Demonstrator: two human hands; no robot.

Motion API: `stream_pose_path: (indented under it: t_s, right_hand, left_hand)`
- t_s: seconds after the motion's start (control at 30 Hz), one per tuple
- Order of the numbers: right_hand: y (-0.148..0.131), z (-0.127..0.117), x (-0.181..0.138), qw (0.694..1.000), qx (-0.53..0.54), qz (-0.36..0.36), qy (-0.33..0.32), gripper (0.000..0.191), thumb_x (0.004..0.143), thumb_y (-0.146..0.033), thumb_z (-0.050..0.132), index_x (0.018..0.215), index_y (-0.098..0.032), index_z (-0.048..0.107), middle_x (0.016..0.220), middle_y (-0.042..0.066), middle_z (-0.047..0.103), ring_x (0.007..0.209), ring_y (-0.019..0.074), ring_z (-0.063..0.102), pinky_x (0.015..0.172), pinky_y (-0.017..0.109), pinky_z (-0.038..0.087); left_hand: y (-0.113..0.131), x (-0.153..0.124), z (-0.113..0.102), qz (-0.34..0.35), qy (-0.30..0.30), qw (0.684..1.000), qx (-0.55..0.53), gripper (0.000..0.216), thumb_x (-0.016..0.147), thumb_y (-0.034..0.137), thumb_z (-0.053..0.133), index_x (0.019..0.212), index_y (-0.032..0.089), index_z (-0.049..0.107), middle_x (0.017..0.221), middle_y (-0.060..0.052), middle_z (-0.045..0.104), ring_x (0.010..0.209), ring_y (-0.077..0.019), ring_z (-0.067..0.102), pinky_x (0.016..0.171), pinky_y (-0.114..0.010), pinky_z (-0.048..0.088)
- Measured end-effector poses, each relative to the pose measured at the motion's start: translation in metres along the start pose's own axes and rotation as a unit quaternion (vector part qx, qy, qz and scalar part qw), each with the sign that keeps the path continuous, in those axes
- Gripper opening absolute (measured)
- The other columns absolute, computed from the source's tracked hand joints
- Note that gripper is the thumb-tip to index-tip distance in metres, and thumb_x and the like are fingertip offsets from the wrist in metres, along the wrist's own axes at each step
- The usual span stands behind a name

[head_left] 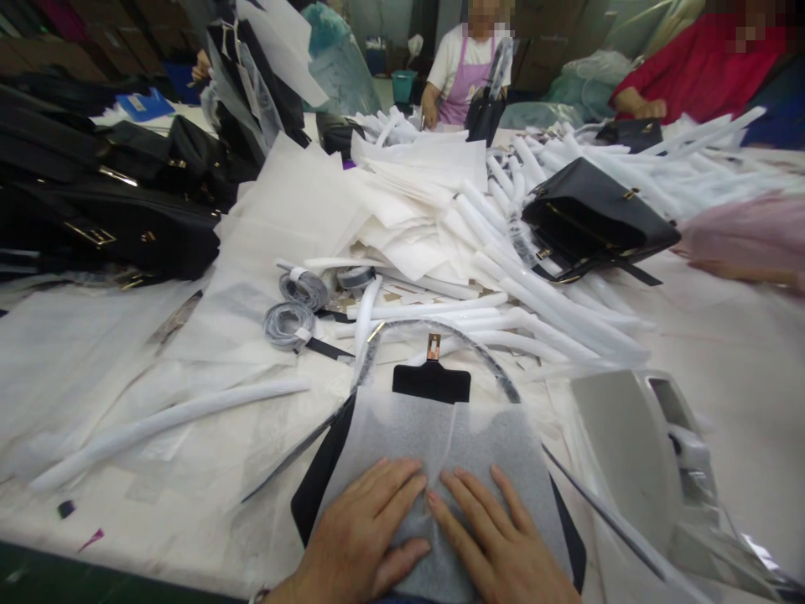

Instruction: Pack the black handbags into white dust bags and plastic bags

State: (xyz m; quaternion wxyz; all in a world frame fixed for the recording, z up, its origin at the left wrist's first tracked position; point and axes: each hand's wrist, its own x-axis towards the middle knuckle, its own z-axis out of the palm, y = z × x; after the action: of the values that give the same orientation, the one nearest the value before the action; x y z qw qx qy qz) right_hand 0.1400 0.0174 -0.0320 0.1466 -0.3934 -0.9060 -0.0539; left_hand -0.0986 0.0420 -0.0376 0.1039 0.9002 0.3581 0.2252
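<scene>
A black handbag (306, 493) lies at the table's near edge, mostly hidden under thin white tissue paper (503, 432). Flat on the left half of the paper rests my left hand (371, 524), fingers stretched out. My right hand (496, 533) presses on the right half, its fingers spread. Between my fingertips runs a seam or overlap in the paper. Beyond the paper's far edge show a black flap (431, 383) with a gold clasp (433, 346) and a curved handle (496, 365) wrapped in clear plastic.
Rolled straps (289, 325) and white foam tubes (534, 294) lie beyond the bag. Tissue sheets (289, 218) are stacked behind. An open black handbag (597, 218) sits on the tubes. Black bags (106, 193) pile up left; a grey tape dispenser (629, 453) stands right. Co-workers (469, 75) are across the table.
</scene>
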Motion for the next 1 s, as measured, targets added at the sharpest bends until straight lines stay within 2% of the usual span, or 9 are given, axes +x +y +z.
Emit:
stream_pose_path:
  t_s: [0.2,0.33,0.4,0.5,0.6,0.67,0.8,0.9,1.0]
  right_hand:
    - [-0.001,-0.004,0.000,1.000,-0.012,-0.006,-0.008,0.034,0.101,-0.030,0.043,0.128,-0.021,0.062,0.128,0.006,0.068,0.126,0.0220,0.051,0.120,0.047,0.010]
    - [-0.004,-0.007,0.002,1.000,-0.015,0.002,-0.021,0.034,0.098,-0.027,0.046,0.126,-0.018,0.063,0.130,0.006,0.067,0.125,0.0224,0.051,0.120,0.045,0.009]
    - [-0.004,-0.009,0.003,0.999,-0.020,0.005,-0.029,0.034,0.097,-0.027,0.047,0.123,-0.017,0.065,0.130,0.007,0.067,0.124,0.0231,0.051,0.118,0.045,0.013]
    - [-0.003,-0.013,0.003,0.998,-0.039,-0.001,-0.046,0.035,0.096,-0.028,0.047,0.126,-0.018,0.063,0.133,0.005,0.065,0.126,0.0238,0.049,0.111,0.046,0.024]
    - [0.000,-0.015,0.003,0.997,-0.050,-0.016,-0.065,0.039,0.099,-0.032,0.043,0.132,-0.021,0.059,0.137,0.002,0.062,0.128,0.0232,0.047,0.107,0.047,0.027]
    - [0.002,-0.016,0.002,0.997,-0.050,-0.012,-0.062,0.040,0.102,-0.035,0.037,0.134,-0.024,0.057,0.136,0.001,0.063,0.126,0.0222,0.049,0.105,0.047,0.029]
    - [0.002,-0.012,0.003,0.998,-0.036,0.020,-0.045,0.041,0.104,-0.033,0.029,0.132,-0.031,0.059,0.126,-0.002,0.069,0.114,0.0207,0.057,0.097,0.045,0.034]
    - [0.000,-0.008,0.003,0.998,-0.016,0.044,-0.040,0.038,0.103,-0.029,0.032,0.122,-0.030,0.065,0.118,-0.002,0.073,0.104,0.0200,0.060,0.091,0.041,0.037]
    - [0.003,-0.008,0.001,0.998,0.001,0.041,-0.045,0.036,0.099,-0.026,0.039,0.124,-0.028,0.065,0.120,-0.001,0.072,0.108,0.0213,0.060,0.097,0.041,0.036]
  left_hand:
    - [0.003,0.000,-0.002,0.021,-0.056,0.998,0.027,0.050,0.097,0.035,0.054,0.140,0.010,0.050,0.140,-0.012,0.059,0.128,-0.0244,0.057,0.105,-0.041,0.051]
    - [0.008,-0.003,-0.005,0.017,-0.074,0.993,0.088,0.055,0.095,0.033,0.058,0.144,0.011,0.046,0.150,-0.011,0.048,0.138,-0.0313,0.044,0.104,-0.044,0.051]
    - [0.009,-0.004,-0.007,0.022,-0.074,0.989,0.124,0.057,0.094,0.035,0.058,0.145,0.011,0.046,0.152,-0.012,0.044,0.141,-0.0343,0.039,0.105,-0.045,0.049]
    - [0.009,-0.004,-0.011,0.040,-0.077,0.984,0.158,0.061,0.093,0.037,0.058,0.147,0.012,0.042,0.155,-0.010,0.040,0.142,-0.0359,0.035,0.113,-0.051,0.037]
    - [0.005,-0.003,-0.014,0.048,-0.090,0.982,0.162,0.064,0.092,0.036,0.058,0.149,0.015,0.039,0.156,-0.007,0.039,0.144,-0.0336,0.031,0.121,-0.054,0.013]
    - [0.003,-0.002,-0.014,0.044,-0.104,0.981,0.154,0.065,0.091,0.037,0.059,0.150,0.019,0.039,0.156,-0.005,0.040,0.145,-0.0318,0.029,0.121,-0.052,0.002]
    - [-0.002,0.001,-0.013,0.046,-0.136,0.980,0.140,0.061,0.092,0.043,0.056,0.148,0.022,0.043,0.155,-0.004,0.042,0.143,-0.0319,0.031,0.120,-0.052,-0.004]
    - [-0.005,0.004,-0.015,0.049,-0.153,0.978,0.131,0.057,0.096,0.049,0.049,0.146,0.024,0.044,0.154,-0.003,0.042,0.142,-0.0306,0.034,0.120,-0.051,-0.005]
    - [-0.008,0.007,-0.018,0.049,-0.164,0.977,0.124,0.059,0.095,0.050,0.051,0.147,0.025,0.043,0.155,-0.003,0.041,0.143,-0.0301,0.032,0.120,-0.051,-0.006]
